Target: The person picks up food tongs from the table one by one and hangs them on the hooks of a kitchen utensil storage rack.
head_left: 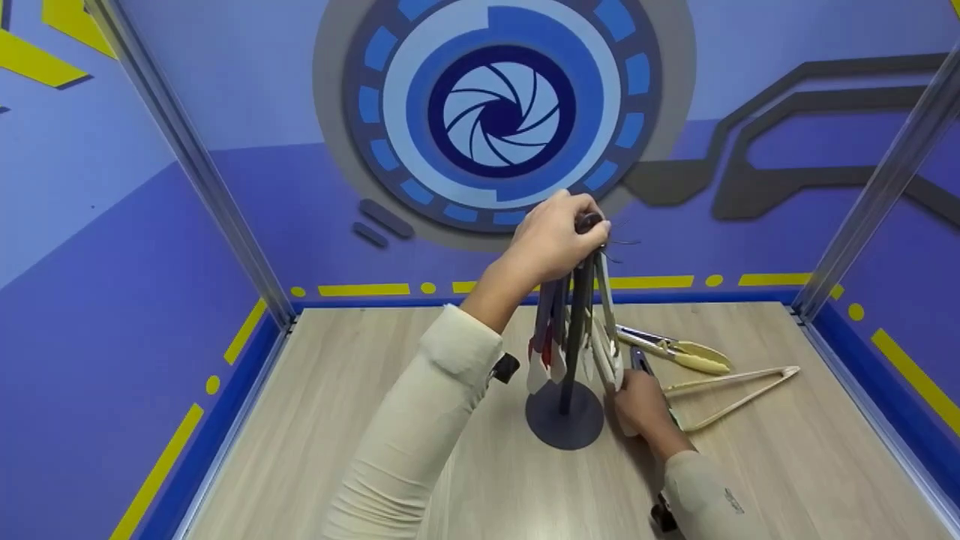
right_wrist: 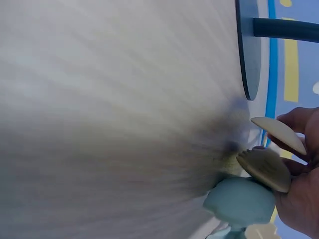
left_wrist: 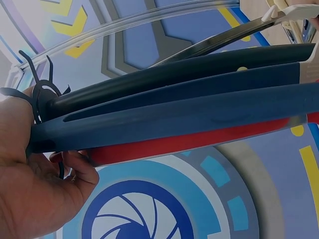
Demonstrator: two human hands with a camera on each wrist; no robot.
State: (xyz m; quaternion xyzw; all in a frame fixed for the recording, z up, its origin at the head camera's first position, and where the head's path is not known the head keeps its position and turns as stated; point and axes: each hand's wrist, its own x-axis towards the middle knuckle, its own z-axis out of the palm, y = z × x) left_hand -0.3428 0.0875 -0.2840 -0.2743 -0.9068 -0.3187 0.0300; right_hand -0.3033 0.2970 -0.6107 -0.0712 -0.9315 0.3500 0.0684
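Observation:
A dark metal stand (head_left: pixel 564 420) with a round base and wire hooks on top stands upright on the table, with several tongs hanging from it. My left hand (head_left: pixel 559 232) grips the stand's top, fingers curled about the hooks. Beside that hand hang blue-grey tongs (left_wrist: pixel 199 112) and red-handled tongs (left_wrist: pixel 189 142). Low to the right of the base, my right hand (head_left: pixel 643 405) holds tongs by their head end. In the right wrist view its fingers are around a cream tong head (right_wrist: pixel 280 133) and a beige tong head (right_wrist: pixel 266 168). A pale green tong head (right_wrist: pixel 241 201) lies against them.
On the table's right side lie yellow-headed tongs (head_left: pixel 697 355) and, in front of them, spread cream tongs (head_left: pixel 739 401). The wood-grain table (head_left: pixel 352 390) is enclosed by printed blue and purple walls (head_left: pixel 262 217) with metal corner posts (head_left: pixel 191 150).

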